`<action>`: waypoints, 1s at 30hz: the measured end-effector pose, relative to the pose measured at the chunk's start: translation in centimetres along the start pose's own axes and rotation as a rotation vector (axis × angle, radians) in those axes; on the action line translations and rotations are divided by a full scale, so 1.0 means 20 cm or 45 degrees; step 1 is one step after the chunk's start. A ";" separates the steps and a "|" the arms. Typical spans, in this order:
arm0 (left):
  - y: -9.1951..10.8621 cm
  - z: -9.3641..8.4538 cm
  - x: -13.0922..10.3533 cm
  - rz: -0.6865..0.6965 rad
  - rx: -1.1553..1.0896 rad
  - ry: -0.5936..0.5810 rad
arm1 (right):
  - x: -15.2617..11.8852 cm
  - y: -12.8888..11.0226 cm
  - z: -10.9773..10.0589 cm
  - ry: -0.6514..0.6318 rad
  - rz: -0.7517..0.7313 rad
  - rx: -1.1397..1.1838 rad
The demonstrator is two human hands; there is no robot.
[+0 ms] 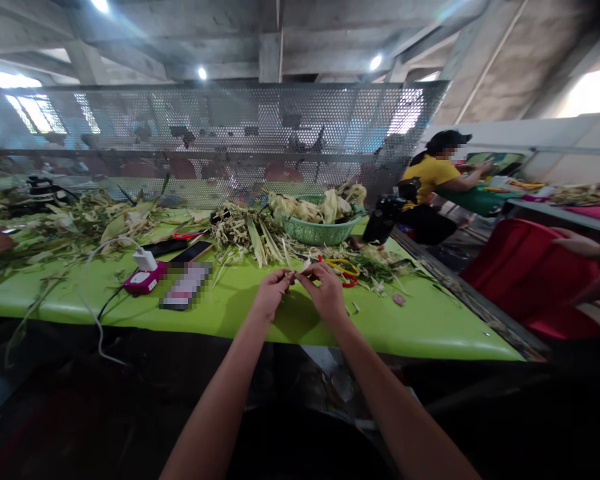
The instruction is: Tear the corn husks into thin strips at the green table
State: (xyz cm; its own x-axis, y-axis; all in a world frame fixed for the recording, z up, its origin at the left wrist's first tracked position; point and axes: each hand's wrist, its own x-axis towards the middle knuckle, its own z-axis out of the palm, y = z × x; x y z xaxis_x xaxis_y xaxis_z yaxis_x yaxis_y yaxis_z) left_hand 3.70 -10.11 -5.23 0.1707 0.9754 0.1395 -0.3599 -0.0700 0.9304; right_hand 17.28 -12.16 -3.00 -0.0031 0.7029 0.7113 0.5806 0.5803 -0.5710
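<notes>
We are pinching what looks like a thin, pale, dry plant strip (287, 255) between the fingertips of our left hand (274, 293) and right hand (326, 290), the two grips nearly meeting. Its long axis is pointing up and away, rising nearer the left. Yellow-and-red loop-handled tools (354, 271) are lying just beyond the right; smooth green bench (430, 327) is stretching rightward and toward our edge.

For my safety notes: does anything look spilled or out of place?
Yes: plant scraps lie loose beside the green basket, and a white cable droops over the front of the table, where it could snag.
</notes>
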 end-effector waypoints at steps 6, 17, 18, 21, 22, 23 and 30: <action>0.01 0.00 -0.01 -0.003 0.129 -0.085 | 0.00 0.02 0.00 0.067 0.074 0.005; 0.02 0.00 -0.01 0.012 0.020 0.114 | -0.02 0.00 0.01 0.047 0.069 0.141; 0.02 -0.01 -0.01 0.006 -0.003 0.146 | -0.02 0.00 0.02 0.024 0.080 0.156; 0.02 -0.01 0.00 -0.011 -0.071 0.213 | -0.03 0.02 0.02 -0.095 0.176 0.201; 0.02 -0.02 0.00 -0.014 -0.097 0.218 | -0.03 0.03 0.03 -0.154 0.232 0.214; 0.02 -0.02 0.00 -0.017 -0.125 0.218 | -0.02 0.04 0.03 -0.223 0.294 0.231; 0.01 -0.02 0.00 -0.033 -0.126 0.166 | 0.01 0.06 0.03 -0.238 0.545 0.617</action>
State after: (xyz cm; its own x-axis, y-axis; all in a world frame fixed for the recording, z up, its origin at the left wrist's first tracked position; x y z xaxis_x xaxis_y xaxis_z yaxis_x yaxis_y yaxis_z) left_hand 3.35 -10.00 -5.20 0.0626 0.9959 0.0648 -0.4464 -0.0301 0.8943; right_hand 17.55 -11.12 -3.85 -0.0204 0.9461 0.3232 0.1309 0.3230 -0.9373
